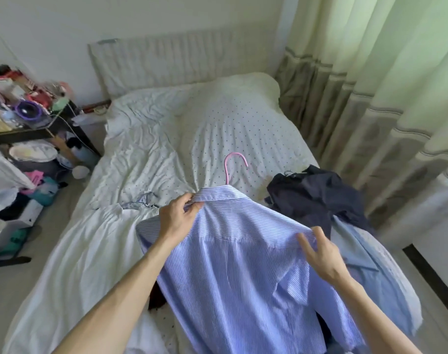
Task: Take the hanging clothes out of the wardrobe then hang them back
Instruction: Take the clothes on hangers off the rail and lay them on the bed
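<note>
A blue-and-white striped shirt (233,272) lies back-up on the bed, on a pink hanger (234,164) whose hook sticks out past the collar. My left hand (178,215) pinches the left end of the collar. My right hand (320,254) pinches the cloth at the right shoulder, with two fingers spread. A dark navy garment (312,192) is heaped to the right, and a light blue shirt (371,256) lies partly under the striped one. A white garment (107,226) lies to the left.
The bed (192,129) with dotted white bedding fills the middle. A cluttered dark side table (38,129) and piles of things on the floor stand at the left. Pale green curtains (371,72) hang along the right side.
</note>
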Available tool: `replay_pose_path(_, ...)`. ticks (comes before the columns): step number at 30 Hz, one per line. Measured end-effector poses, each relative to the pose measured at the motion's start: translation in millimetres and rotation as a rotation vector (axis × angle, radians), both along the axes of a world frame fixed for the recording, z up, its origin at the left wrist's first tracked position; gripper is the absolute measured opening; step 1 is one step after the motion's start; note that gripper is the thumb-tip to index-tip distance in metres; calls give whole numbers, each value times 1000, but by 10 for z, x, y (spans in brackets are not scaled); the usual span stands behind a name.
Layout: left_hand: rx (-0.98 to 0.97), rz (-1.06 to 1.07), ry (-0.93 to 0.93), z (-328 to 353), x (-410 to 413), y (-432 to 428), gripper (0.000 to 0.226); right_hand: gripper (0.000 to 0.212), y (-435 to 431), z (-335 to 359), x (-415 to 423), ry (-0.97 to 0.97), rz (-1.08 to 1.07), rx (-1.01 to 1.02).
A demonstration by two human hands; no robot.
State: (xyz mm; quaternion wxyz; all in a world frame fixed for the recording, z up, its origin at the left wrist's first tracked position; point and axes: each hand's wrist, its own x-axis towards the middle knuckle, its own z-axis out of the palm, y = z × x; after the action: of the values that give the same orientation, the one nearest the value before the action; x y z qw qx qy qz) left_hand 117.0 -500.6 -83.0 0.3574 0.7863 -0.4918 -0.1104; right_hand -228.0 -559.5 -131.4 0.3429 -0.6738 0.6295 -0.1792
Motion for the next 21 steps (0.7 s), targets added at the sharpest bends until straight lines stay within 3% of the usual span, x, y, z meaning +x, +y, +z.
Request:
replay_pose_path(3, 79, 55, -32, -309, 327, -436, 25, 23, -338, -268, 388, -126, -48, 135)
replay_pose_path(9, 348, 3, -77, -1410, 1026, -1489, 27, 39, -1126, -1080, 1299, -434, -332, 377)
replay_pose_path(16, 532, -61, -54, -2746, 1435, -2404, 34, 59, -1897, -2073, 1722, -301, -435, 465)
replay_pose_path(18, 559, -40, -13, -3044, 1494, -2587, 36, 70, -2070, -2255, 1769, -281, -391, 474)
replay_pose_path(21, 602, 7, -26, -3479, 1582, -2809, 42, 95, -2173, -2558, 1743, -79, -242, 455)
